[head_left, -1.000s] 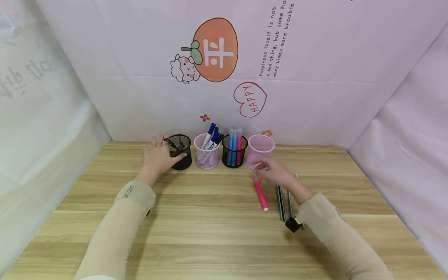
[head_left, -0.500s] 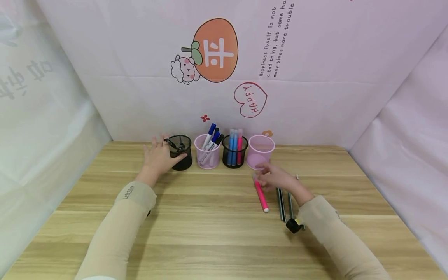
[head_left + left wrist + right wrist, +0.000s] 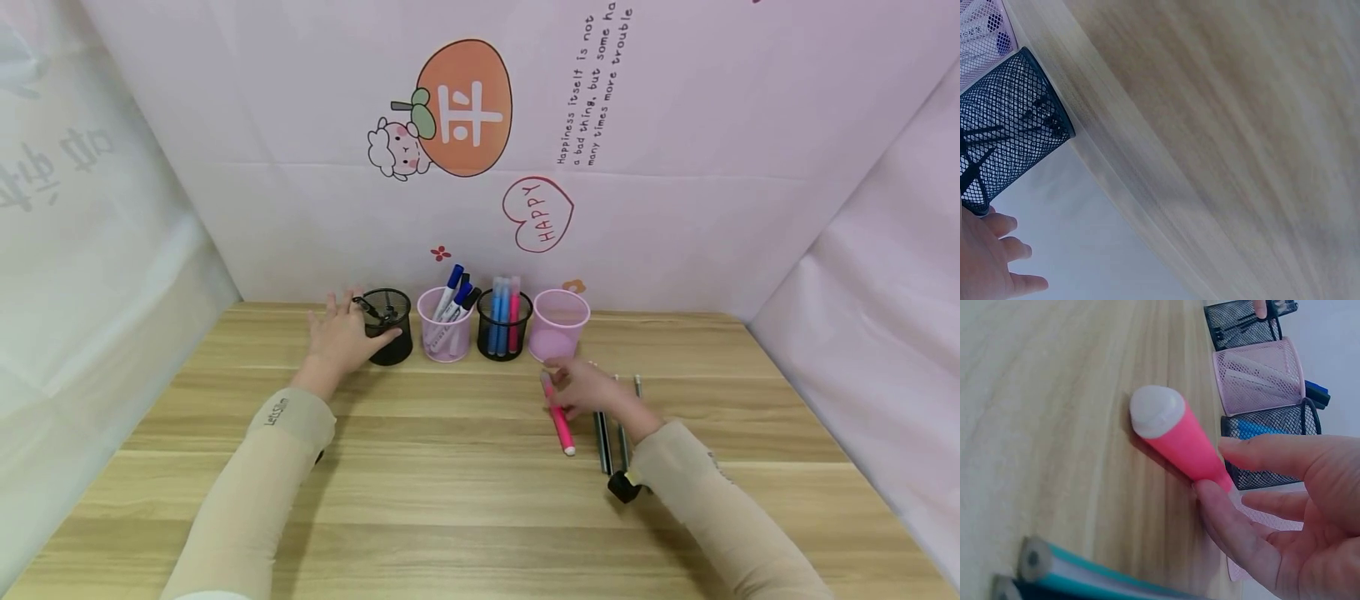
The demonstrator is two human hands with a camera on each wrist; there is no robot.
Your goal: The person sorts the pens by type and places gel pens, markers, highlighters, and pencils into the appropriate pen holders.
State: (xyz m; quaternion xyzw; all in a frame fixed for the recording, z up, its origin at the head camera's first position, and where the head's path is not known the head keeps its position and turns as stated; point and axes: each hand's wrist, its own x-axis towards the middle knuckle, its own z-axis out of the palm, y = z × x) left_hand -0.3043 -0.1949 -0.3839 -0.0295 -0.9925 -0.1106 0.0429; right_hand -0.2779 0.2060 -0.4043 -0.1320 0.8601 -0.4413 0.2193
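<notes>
My left hand [image 3: 337,337] rests at the left side of a black mesh pen cup [image 3: 392,346], thumb across its front and fingers spread beyond it. Thin dark items show inside that cup. In the left wrist view, the spread fingers [image 3: 1016,250] reach out past the mesh cup [image 3: 1016,125]. A pink marker [image 3: 562,429] lies on the table in front of an unfilled pink mesh cup [image 3: 555,337]. Thumb and fingertips of my right hand [image 3: 588,387] pinch the marker near its far end. The right wrist view has the marker [image 3: 1191,444] between these fingertips, white end toward the camera.
Between the outer cups stand a pink cup [image 3: 444,337] of whiteboard markers and a black cup [image 3: 501,342] of blue and pink markers. Several pencils [image 3: 602,442] lie under and beside my right forearm. A printed cloth [image 3: 300,225] rises behind the wooden table [image 3: 450,500].
My right hand has moved down from the empty pink cup's front onto the pink marker, its fingertips now closing at the sides. The left hand stays at the black cup.
</notes>
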